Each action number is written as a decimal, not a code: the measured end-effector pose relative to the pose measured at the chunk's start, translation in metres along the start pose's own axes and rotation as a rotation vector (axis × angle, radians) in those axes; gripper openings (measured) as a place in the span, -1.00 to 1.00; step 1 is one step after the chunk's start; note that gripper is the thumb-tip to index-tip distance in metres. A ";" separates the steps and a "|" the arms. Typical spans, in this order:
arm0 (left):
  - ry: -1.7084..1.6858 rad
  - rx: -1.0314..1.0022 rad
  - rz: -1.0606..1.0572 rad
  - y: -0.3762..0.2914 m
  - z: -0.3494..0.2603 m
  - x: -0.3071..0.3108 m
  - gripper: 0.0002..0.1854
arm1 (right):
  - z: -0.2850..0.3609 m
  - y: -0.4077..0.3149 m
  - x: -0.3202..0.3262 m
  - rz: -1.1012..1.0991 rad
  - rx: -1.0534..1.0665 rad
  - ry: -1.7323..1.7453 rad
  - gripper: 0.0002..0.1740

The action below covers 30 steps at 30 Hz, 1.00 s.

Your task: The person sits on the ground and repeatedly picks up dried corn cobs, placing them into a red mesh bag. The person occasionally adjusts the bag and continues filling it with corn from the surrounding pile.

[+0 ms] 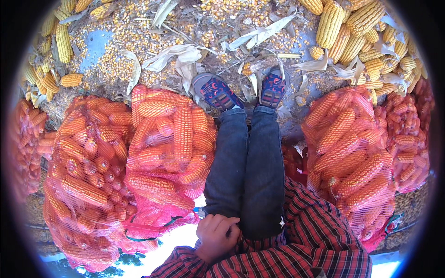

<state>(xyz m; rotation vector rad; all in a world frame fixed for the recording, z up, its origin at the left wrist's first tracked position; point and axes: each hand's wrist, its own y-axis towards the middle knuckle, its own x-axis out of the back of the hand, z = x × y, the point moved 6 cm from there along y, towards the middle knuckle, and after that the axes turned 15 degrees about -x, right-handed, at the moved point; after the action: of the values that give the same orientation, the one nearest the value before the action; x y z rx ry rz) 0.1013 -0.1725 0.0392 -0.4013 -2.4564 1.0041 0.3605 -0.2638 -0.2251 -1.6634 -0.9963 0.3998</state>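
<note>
My left hand (217,236) rests with curled fingers against the plaid shirt sleeve, just below the dark jeans (245,163). Whether its fingers grip anything cannot be made out. My right hand is out of view, and the right plaid sleeve (295,250) runs across my lap toward the left hand. Nearest to the left hand is a pink-red mesh sack (170,149) packed with corn cobs. Another full mesh sack (87,180) leans beside it on the left. On my right stands a further mesh sack (347,160) of cobs.
Loose corn cobs lie heaped at the upper right (354,31) and upper left (63,43). Shelled kernels (222,14) and dry husks (177,57) cover the ground beyond my patterned shoes (217,91). More filled sacks (405,139) stand at the far right and far left.
</note>
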 end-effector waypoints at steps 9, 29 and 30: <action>0.028 -0.037 0.022 0.007 -0.005 0.005 -0.78 | 0.022 0.021 -0.012 -0.017 0.016 -0.015 -0.51; 0.107 -0.081 -0.039 0.020 -0.012 0.012 -0.86 | -0.017 -0.068 0.025 -0.001 -0.039 -0.052 -0.39; 0.131 -0.052 -0.008 0.019 -0.008 0.012 -0.86 | -0.029 -0.078 0.026 0.002 -0.067 -0.053 -0.39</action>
<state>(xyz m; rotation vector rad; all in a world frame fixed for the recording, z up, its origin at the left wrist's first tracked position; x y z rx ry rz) 0.0970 -0.1495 0.0346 -0.4593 -2.3688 0.8838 0.3647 -0.2580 -0.1386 -1.7217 -1.0572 0.4174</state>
